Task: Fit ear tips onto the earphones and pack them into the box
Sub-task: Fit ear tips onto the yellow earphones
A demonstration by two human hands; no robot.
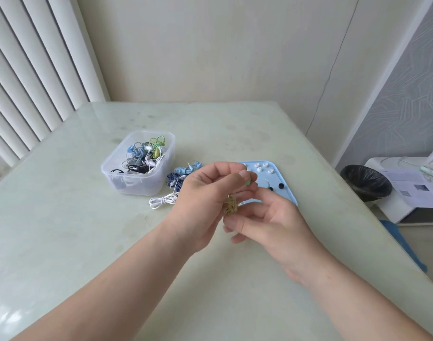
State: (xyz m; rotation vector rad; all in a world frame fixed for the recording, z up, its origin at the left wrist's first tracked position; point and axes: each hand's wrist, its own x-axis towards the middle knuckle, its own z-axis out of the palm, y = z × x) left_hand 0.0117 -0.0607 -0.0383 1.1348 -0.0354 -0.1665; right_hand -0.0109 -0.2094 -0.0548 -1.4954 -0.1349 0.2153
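Observation:
My left hand (210, 193) holds a coiled yellow-green earphone (230, 205) above the table, its bundle hanging below the palm. A green ear tip (247, 182) shows at my left thumb tip. My right hand (267, 217) meets the left from the right, fingertips at the earphone. Behind the hands lies a light blue tray (288, 190) with white ear tips (259, 169) and dark blue ear tips (281, 186). A clear plastic box (117, 173) at the left holds several bundled earphones. Blue (182, 171), dark blue (174, 184) and white (162, 201) coiled earphones lie beside the box.
The pale green table (87, 242) reaches the wall at the back. Off its right edge stand a black-lined bin (365, 183) and a low white stand (407, 193) with papers. Vertical blinds (26, 70) hang at the left.

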